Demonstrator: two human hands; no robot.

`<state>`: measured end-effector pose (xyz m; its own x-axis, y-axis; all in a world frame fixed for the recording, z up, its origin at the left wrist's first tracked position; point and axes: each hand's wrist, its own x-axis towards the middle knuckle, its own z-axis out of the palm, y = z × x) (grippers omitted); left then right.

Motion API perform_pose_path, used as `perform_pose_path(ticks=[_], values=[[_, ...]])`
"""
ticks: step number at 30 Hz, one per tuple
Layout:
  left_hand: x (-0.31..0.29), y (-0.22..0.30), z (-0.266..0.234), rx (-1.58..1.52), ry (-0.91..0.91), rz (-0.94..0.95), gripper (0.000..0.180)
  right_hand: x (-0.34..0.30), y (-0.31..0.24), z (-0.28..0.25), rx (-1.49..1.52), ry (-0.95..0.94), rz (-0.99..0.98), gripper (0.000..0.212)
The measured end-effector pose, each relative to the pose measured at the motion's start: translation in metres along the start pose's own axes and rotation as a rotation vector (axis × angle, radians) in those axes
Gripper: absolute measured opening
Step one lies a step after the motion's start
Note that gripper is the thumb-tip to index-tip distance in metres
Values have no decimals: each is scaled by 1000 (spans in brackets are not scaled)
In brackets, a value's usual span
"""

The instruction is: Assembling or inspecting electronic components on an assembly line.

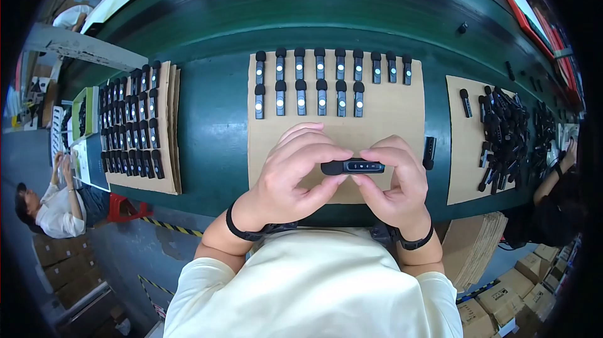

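Between both hands I hold a small black clip-on microphone (364,166) level, its foam-covered end to the left. The fingers of my left hand (292,171) pinch it near the foam tip. My right hand (396,178) grips its other end between thumb and fingers. Beneath my hands lies a cardboard sheet (389,112). On its far part stand two rows of similar microphones (320,65), each with a pale round spot on its body. One dark microphone (429,153) lies beside the sheet's right edge.
At left, a cardboard stack (169,168) carries several rows of microphones. A second sheet (461,168) at right bears a loose heap of microphones (502,131). The green bench (213,106) runs across. A person (59,209) sits at left; another person's arm (559,171) reaches in at right.
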<state>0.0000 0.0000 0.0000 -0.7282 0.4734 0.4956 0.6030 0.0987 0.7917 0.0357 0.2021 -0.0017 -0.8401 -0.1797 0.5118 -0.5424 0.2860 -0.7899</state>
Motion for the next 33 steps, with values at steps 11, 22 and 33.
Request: perform_pose_path(ticks=[11,22,33], values=[[2,1,3,-12,41,-15,26,-1,4,1,-11,14,-46,32],[-5,-15,21,-45,-24,-244,27,-8,7,-5,105,-4,217,25],[-22,-34,11,268,-269,-337,27,8,58,-31,-526,-104,148,27]])
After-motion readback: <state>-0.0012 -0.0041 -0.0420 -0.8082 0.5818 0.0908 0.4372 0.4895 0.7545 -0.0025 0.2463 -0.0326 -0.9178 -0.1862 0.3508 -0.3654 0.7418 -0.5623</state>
